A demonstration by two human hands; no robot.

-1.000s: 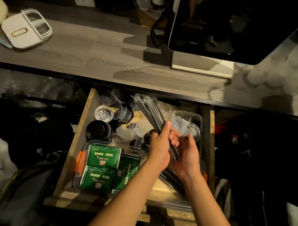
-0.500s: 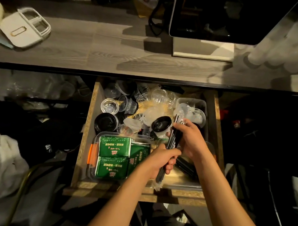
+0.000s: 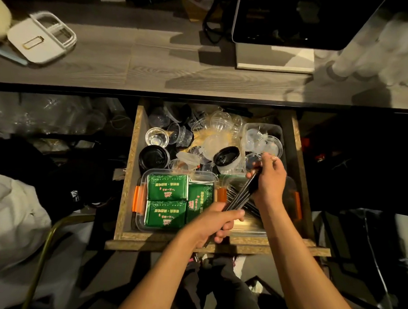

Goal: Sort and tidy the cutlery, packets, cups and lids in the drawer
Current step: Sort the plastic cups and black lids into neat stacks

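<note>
An open wooden drawer (image 3: 128, 174) sits under the counter. My left hand (image 3: 217, 221) grips the near end of a bundle of dark wrapped cutlery (image 3: 239, 197), and my right hand (image 3: 268, 182) holds its far end. The bundle slants over a clear box at the drawer's front right, where more dark cutlery (image 3: 254, 208) lies. At the front left, green packets (image 3: 167, 187) fill a clear box with orange clips (image 3: 138, 198). Clear sauce cups (image 3: 157, 137), loose clear lids (image 3: 225, 122) and black lids (image 3: 154, 157) crowd the back of the drawer.
A grey wood-grain counter (image 3: 132, 68) runs above the drawer, carrying a white lidded box (image 3: 40, 37) at the left and a screen on a white stand (image 3: 274, 57) at the right. A clear tub of lids (image 3: 263, 138) sits at the drawer's back right. Dark clutter flanks the drawer.
The cutlery bundle has come down from above the drawer's middle to low over the front right box. My left hand slid to its near end and my right hand to its far end.
</note>
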